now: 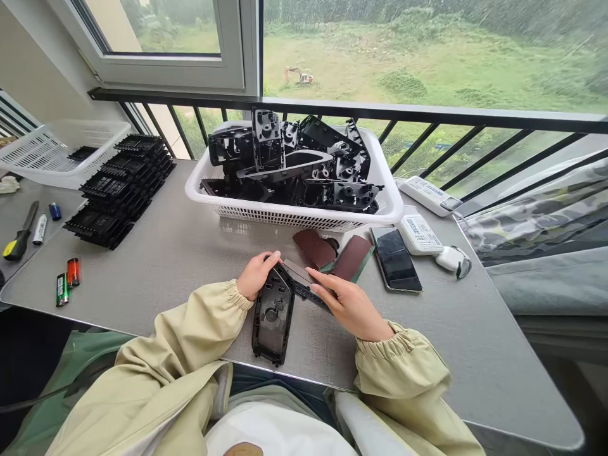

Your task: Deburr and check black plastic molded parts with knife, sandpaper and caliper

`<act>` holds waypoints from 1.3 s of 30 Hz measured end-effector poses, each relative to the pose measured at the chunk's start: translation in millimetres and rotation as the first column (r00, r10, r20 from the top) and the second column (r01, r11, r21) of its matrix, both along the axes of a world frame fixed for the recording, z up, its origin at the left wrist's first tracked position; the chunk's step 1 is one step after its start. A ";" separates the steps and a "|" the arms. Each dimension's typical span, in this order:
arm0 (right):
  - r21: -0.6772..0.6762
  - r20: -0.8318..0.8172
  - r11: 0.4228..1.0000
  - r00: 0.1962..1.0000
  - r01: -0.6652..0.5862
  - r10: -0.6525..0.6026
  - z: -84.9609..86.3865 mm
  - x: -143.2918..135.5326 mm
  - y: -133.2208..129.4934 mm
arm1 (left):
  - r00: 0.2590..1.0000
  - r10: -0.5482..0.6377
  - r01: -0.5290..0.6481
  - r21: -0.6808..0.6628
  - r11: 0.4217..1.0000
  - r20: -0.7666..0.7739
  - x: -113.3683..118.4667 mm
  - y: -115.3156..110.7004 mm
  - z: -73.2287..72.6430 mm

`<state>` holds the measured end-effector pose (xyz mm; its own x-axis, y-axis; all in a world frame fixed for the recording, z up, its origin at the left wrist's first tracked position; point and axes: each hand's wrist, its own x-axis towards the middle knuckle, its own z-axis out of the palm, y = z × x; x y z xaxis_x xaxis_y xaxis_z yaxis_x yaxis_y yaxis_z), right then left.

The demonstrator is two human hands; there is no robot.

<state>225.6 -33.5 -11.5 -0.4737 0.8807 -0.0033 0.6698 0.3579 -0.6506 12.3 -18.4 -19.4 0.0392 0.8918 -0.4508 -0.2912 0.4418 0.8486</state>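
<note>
My left hand (256,276) is closed on the upper corner of an angled black plastic housing (272,316), thumb on top. One leg of the housing points down toward the table's front edge, showing its ribbed, hollow inside. The other leg slants to the right, under my right hand (354,305), whose fingers are closed along it. A brownish-grey flat surface shows along the top of that leg; I cannot tell whether it is the housing's face or a strip laid on it. Just beyond my right hand lie pieces of dark red sandpaper (352,256) with green backing.
Behind the hands stands a white basket (294,215) heaped with black plastic parts (285,166). Stacked black trays (121,190) and another basket (47,142) are at left, near batteries (73,272), a marker (40,229) and a screwdriver (19,244). A phone (396,258) and white devices (420,233) lie right.
</note>
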 end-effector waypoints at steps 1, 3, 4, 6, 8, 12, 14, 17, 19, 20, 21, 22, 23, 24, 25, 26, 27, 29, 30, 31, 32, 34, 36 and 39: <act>-0.003 0.003 1.000 1.000 0.004 -0.004 -1.1 -0.6 -0.1 | 1.000 0.002 -0.002 -0.001 1.000 0.001 0.1 0.0 -0.5; -0.003 0.023 1.000 1.000 0.010 -0.010 -3.2 -1.7 -0.7 | 1.000 0.003 -0.003 0.002 1.000 -0.012 -0.1 0.0 -1.7; -0.001 0.037 1.000 0.999 0.013 -0.013 -4.0 -2.3 -1.0 | 1.000 0.002 -0.002 0.006 1.000 -0.023 -0.2 0.0 -2.4; 0.008 0.057 1.000 0.998 0.014 -0.015 -5.1 -3.3 -1.8 | 0.999 -0.003 0.004 0.013 1.000 -0.043 -0.6 -0.1 -3.4; 0.013 0.059 1.000 0.998 0.009 -0.009 -5.0 -4.1 -2.4 | 0.999 -0.006 0.007 0.016 1.000 -0.053 -0.9 0.0 -4.0; 0.000 0.051 1.000 0.999 0.005 -0.005 -3.0 -5.2 -2.7 | 0.997 -0.006 0.007 0.012 1.000 -0.083 -0.6 0.2 -4.3; 0.000 0.035 1.000 0.999 0.025 -0.025 -2.4 -5.5 -2.5 | 0.996 -0.011 0.012 0.013 1.000 -0.091 -0.4 0.2 -4.2; 0.005 0.022 1.000 0.999 0.030 -0.030 -1.5 -4.9 -2.0 | 0.996 -0.019 0.020 0.016 1.000 -0.084 -0.4 0.0 -4.3; 0.001 0.036 1.000 0.999 0.010 -0.011 -0.2 -3.7 -1.8 | 0.996 -0.024 0.026 0.014 1.000 -0.090 -0.6 0.1 -4.3; -0.003 0.049 1.000 0.999 0.002 -0.002 0.7 -3.0 -1.8 | 0.995 -0.027 0.028 0.014 1.000 -0.096 -0.7 0.2 -4.3; -0.005 0.062 1.000 0.998 -0.001 0.002 1.7 -2.3 -1.9 | 0.994 -0.032 0.033 0.011 0.999 -0.101 -0.7 0.2 -4.3; -0.004 0.073 1.000 0.997 0.001 -0.001 2.6 -1.9 -2.0 | 0.994 -0.038 0.038 0.007 0.999 -0.102 -0.6 0.2 -4.3; 0.000 0.083 1.000 0.996 0.008 -0.008 3.4 -1.7 -2.1 | 0.994 -0.042 0.043 0.002 0.999 -0.099 -0.4 0.2 -4.3; 0.004 0.090 1.000 0.996 0.015 -0.016 4.0 -1.8 -2.3 | 0.995 -0.046 0.046 -0.003 0.999 -0.093 -0.1 0.1 -4.4; 0.009 0.094 1.000 0.995 0.021 -0.022 4.4 -2.2 -2.3 | 0.995 -0.047 0.046 -0.006 0.999 -0.087 0.2 -0.1 -4.6; 0.009 0.097 1.000 0.995 0.024 -0.025 4.7 -2.6 -2.4 | 0.995 -0.049 0.048 -0.009 0.999 -0.085 0.5 -0.4 -4.8; 0.004 0.100 1.000 0.995 0.022 -0.022 4.8 -3.0 -2.4 | 0.995 -0.051 0.051 -0.009 0.999 -0.086 0.8 -0.6 -5.0; -0.019 0.107 1.000 0.994 0.008 -0.006 5.0 -3.3 -2.3 | 0.994 -0.059 0.059 -0.007 0.998 -0.097 1.0 -1.1 -5.2; -0.030 0.109 1.000 0.994 0.001 0.002 5.2 -3.1 -2.3 | 0.993 -0.063 0.063 -0.007 0.998 -0.102 0.9 -1.2 -5.0; -0.037 0.109 0.999 0.994 -0.004 0.008 5.4 -2.7 -2.1 | 0.993 -0.064 0.064 -0.005 0.998 -0.103 0.7 -1.2 -4.7; -0.040 0.108 0.999 0.994 -0.006 0.010 5.6 -2.3 -2.0 | 0.993 -0.062 0.062 -0.003 0.998 -0.099 0.4 -1.2 -4.2; -0.037 0.103 0.999 0.995 -0.001 0.005 5.6 -2.0 -1.9 | 0.994 -0.059 0.060 0.001 0.998 -0.092 -0.2 -1.0 -3.2; -0.031 0.097 0.999 0.995 0.010 -0.007 5.3 -2.1 -1.7 | 0.994 -0.059 0.059 0.002 0.998 -0.091 -0.8 -0.6 -2.3; -0.044 0.089 0.999 0.996 0.006 -0.002 4.9 -2.1 -1.4 | 0.994 -0.049 0.050 0.004 0.999 -0.095 -1.5 0.2 -1.4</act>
<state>223.5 -34.9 -6.6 -0.4661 0.8807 -0.0842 0.7274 0.3273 -0.6032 10.8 -18.2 -20.7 0.0408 0.8928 -0.4485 -0.1867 0.4478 0.8744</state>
